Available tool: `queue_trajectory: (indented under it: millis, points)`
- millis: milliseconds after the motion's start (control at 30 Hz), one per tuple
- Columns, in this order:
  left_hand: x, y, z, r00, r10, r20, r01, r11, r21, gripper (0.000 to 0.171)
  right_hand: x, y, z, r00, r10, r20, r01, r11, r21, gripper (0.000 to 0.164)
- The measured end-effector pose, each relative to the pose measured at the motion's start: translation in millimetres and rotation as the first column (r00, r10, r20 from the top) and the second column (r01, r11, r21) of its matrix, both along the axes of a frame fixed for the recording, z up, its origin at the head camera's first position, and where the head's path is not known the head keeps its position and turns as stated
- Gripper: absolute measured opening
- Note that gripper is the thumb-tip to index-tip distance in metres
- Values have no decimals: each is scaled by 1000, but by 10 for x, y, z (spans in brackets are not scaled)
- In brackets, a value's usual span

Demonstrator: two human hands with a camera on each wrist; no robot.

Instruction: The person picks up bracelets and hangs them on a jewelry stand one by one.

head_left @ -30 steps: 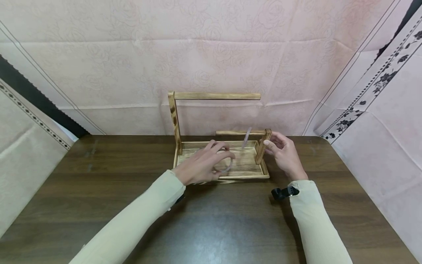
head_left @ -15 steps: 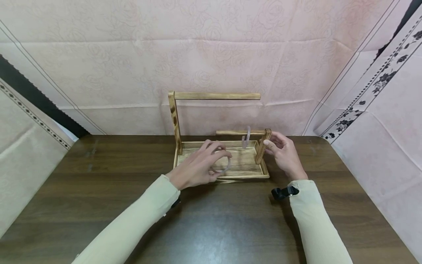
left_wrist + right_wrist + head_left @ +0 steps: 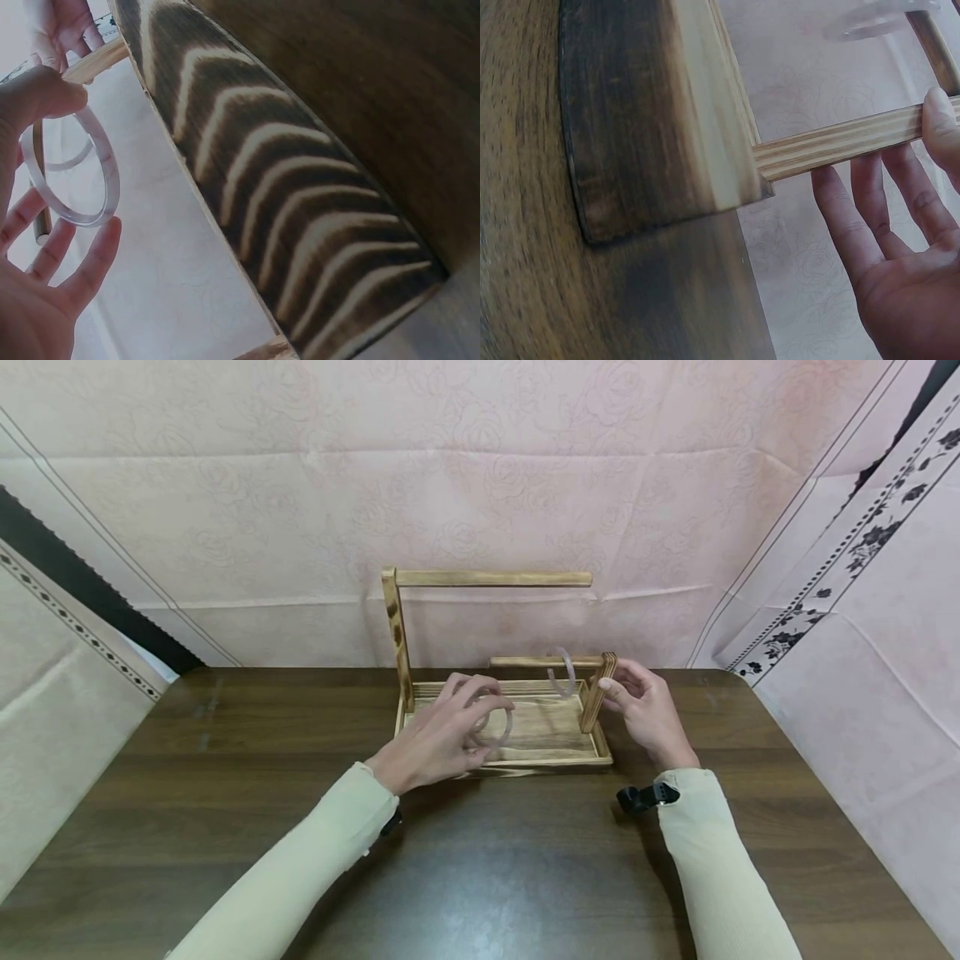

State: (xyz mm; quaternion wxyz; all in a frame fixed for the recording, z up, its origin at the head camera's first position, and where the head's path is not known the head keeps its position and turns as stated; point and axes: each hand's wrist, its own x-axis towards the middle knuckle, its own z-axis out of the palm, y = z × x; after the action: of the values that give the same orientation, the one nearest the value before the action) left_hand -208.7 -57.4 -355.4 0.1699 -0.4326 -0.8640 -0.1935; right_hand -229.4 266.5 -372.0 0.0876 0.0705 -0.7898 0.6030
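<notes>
Your left hand (image 3: pixel 442 735) pinches a see-through ring (image 3: pixel 111 172) by its edge, over the tray (image 3: pixel 555 764). Your right hand (image 3: pixel 648 714) holds the short post (image 3: pixel 596 702), with your thumb on the near side and your fingers behind. A second ring (image 3: pixel 572 672) hangs on the lower bar (image 3: pixel 525 662), just beside your right hand.

Hold the short post firmly but gently. If it wobbles, the lower bar likely wobbles too, and the second ring may slip along it. Your left hand should pinch softly, just at the edge, because the see-through ring looks smooth and could pop out. That way the hole stays free of your fingers.

The bare tip of the lower bar points toward your left side, a bit beyond your left hand. Turn the hole to face that tip, so the see-through ring doesn't bump it. Lift your left wrist a little over the tray's near edge. Go slowly, and watch the upper bar (image 3: pixel 495 578), higher up past both hands.
</notes>
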Motion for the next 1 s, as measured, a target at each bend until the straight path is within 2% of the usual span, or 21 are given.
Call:
queue_trajectory:
  millis: [433,667,1000]
  points:
    - [-10,-87,11,998,-14,-67,20,995,98,56,2,7,-6,1000,5,-12,-5,1000,-9,33]
    - [-29,-128,39,997,-2,-80,13,992,129,61,-11,8,-8,1000,3,-24,-3,1000,0,33]
    - [-54,-158,67,996,16,-82,-2,986,166,58,11,7,5,1000,0,-12,0,1000,17,37]
